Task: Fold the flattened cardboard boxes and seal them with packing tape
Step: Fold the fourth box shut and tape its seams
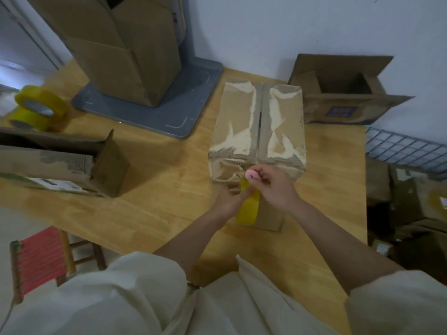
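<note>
A worn cardboard box (pixel 257 128) with torn paper patches stands on the wooden table (pixel 154 209), its top flaps closed along a centre seam. At its near face my left hand (pixel 229 199) holds a yellow tape roll (pixel 249 210) and pinches the tape's free end against the box. My right hand (pixel 273 187) grips a small pink cutter (pixel 252 175) right above the tape, at the box's near edge.
Two spare yellow tape rolls (pixel 40 110) lie at far left. An open box (pixel 63 165) lies on its side at left, a tall box (pixel 121 49) stands on a grey base (pixel 174 112), and an open box (pixel 343 93) sits at back right. A red stool (pixel 41 259) stands below left.
</note>
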